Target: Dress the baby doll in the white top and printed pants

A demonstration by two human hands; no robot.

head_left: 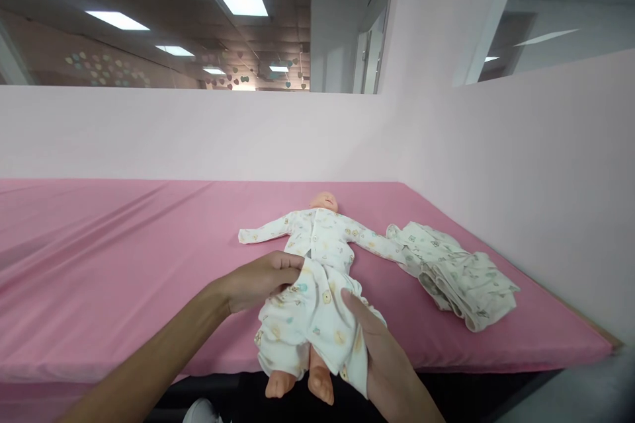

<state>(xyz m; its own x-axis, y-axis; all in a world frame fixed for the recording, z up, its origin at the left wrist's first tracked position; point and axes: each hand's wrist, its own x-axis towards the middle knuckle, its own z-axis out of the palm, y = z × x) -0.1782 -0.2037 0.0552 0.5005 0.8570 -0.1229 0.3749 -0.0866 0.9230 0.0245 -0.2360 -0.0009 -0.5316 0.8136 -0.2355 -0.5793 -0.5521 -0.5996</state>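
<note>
Surface: pink, under the doll, a pale wall behind.
Top: on the doll, front seemingly closed, looks done.
Trousers: over the doll's legs; one foot pokes from a cuff, the other leg perhaps not yet inside; waist seemingly unsettled.
Left hand: fingers clamped on the waistband.
Right hand: thumb on the trousers; other fingers hidden, cannot tell whether clamped.
Folded cloth: beside the doll's sleeve.

Soft, even light o/all; rectangular white ceiling panels glare at 10-11 o'clock in a wide, dim glass window. Faint shadows in creased pink fabric sheet, approx 8 o'clock. Wide-angle stretch nr edges; smooth grey floor blurry, 4 o'clock.
</note>
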